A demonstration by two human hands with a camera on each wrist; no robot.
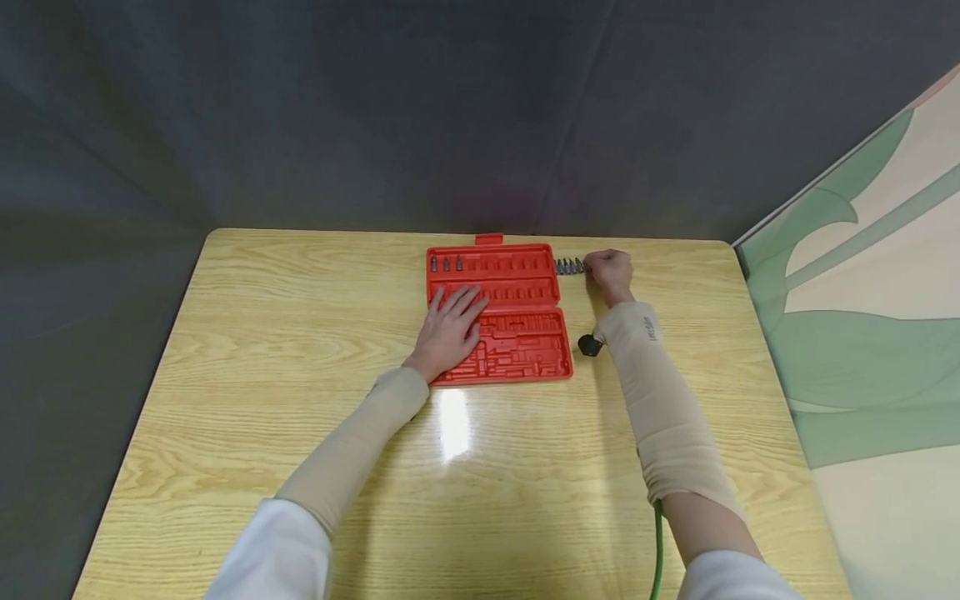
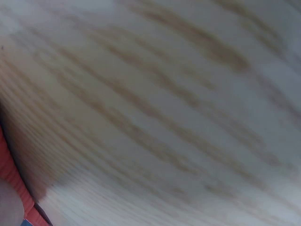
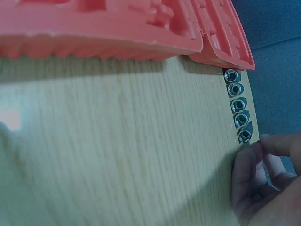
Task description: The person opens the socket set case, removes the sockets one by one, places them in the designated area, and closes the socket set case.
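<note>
Left hand (image 1: 450, 329) lies flat, fingers straight, on the open red plastic tool case (image 1: 525, 333) mid-counter. Right hand (image 1: 609, 273), fingers curled, touches the end of a short row of small steel sockets (image 3: 237, 105) just beside the case, on the pale wood-grain counter (image 1: 300, 333).

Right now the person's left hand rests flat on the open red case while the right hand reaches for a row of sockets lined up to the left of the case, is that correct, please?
Not quite: the row of sockets lies to the right of the red case, near the table's far edge. The head view shows it, with the right hand at the row's end. The left hand does rest flat on the case.
</note>
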